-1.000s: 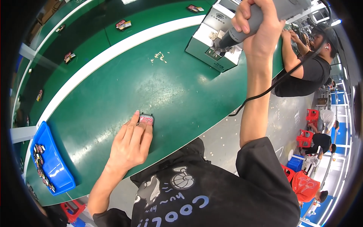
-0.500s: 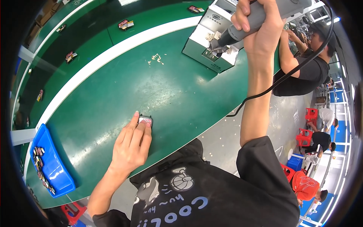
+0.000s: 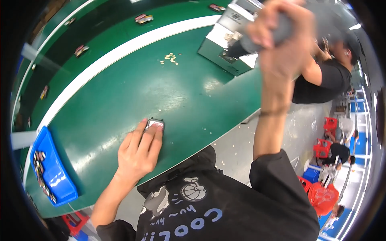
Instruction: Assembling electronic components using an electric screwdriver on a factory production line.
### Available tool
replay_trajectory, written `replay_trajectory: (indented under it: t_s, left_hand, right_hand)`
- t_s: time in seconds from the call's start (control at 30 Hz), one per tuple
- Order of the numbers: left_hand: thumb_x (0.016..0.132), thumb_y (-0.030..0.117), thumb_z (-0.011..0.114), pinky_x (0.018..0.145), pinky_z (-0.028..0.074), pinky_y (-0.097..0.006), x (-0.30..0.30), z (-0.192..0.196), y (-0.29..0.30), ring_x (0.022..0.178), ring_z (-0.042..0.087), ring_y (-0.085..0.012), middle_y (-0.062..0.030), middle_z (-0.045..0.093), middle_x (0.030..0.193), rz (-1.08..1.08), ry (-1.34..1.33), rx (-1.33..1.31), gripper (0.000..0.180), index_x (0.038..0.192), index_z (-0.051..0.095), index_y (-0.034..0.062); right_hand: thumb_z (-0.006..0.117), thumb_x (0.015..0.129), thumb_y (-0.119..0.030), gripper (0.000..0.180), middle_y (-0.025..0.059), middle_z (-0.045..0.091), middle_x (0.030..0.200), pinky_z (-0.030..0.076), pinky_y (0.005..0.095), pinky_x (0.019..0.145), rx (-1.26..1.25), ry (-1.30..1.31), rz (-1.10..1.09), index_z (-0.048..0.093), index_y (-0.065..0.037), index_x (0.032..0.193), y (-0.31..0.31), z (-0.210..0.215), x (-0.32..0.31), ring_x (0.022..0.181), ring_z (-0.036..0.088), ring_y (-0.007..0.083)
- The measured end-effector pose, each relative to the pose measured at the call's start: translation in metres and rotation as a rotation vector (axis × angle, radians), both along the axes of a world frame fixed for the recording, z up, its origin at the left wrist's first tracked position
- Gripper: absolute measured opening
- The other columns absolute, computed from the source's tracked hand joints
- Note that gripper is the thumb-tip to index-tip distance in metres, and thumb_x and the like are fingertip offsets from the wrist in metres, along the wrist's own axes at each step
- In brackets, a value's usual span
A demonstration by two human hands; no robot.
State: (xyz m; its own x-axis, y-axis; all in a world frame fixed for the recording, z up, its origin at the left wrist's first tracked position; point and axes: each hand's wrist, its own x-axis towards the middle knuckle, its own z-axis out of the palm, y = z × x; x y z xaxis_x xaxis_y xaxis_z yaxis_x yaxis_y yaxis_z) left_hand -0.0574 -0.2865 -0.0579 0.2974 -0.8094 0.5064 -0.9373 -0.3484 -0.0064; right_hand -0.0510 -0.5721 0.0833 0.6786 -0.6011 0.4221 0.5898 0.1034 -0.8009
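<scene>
On the green table, my left hand (image 3: 137, 154) lies with its fingertips pressed on a small dark part with a pale, pink-marked face (image 3: 156, 122). Its fingers hold the part down against the tabletop. Raised at the upper right, my right hand (image 3: 287, 46) is wrapped round a grey electric screwdriver (image 3: 254, 41), both smeared by motion. The screwdriver's dark front end is over or just in front of a white-and-green screw feeder box (image 3: 219, 45). Whether its tip touches the feeder, or carries a screw, I cannot tell.
A blue bin (image 3: 60, 182) with several small parts stands at the left. Pale scraps (image 3: 170, 58) lie mid-table. Beyond a white rail (image 3: 120, 50), a green conveyor (image 3: 108, 34) carries several small parts. A co-worker in black (image 3: 323, 82) is at the right.
My right hand and the screwdriver have shifted slightly right and now blur with motion. My left hand stays on the small part. The whole view has shifted a little.
</scene>
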Motion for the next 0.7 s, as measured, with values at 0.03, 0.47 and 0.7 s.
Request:
replay_trajectory:
  t_s: [0.03, 0.47, 0.7]
  left_hand:
    - [0.076, 0.000, 0.072, 0.064, 0.053, -0.034, -0.002, -0.001, 0.000, 0.096, 0.073, -0.0321, -0.0127, 0.068, 0.095, -0.015, -0.008, -0.015, 0.019, 0.094, 0.072, -0.0020]
    - [0.078, -0.001, 0.072, 0.064, 0.052, -0.034, -0.003, -0.006, 0.001, 0.097, 0.073, -0.0316, -0.0109, 0.066, 0.093, -0.030, -0.041, -0.042, 0.016, 0.094, 0.071, -0.0024]
    - [0.079, -0.001, 0.071, 0.064, 0.051, -0.033, -0.002, -0.005, 0.001, 0.097, 0.072, -0.0325, -0.0122, 0.067, 0.095, -0.035, 0.011, -0.025, 0.017, 0.096, 0.072, -0.0034]
  right_hand:
    - [0.053, 0.097, -0.022, 0.024, 0.0064, 0.048, 0.059, 0.037, 0.0293, 0.038, 0.007, -0.084, 0.050, 0.053, -0.003, 0.083, -0.002, 0.004, -0.003, 0.036, 0.039, 0.0147]
    - [0.058, 0.099, -0.030, 0.028, 0.0074, 0.055, 0.068, 0.037, 0.0298, 0.042, -0.137, -0.007, -0.117, 0.055, -0.004, 0.088, -0.035, 0.002, 0.005, 0.039, 0.041, 0.0152]
    - [0.062, 0.098, -0.030, 0.033, 0.0076, 0.054, 0.063, 0.038, 0.0279, 0.040, -0.182, 0.045, -0.112, 0.056, -0.003, 0.079, -0.040, -0.010, 0.020, 0.038, 0.042, 0.0143]
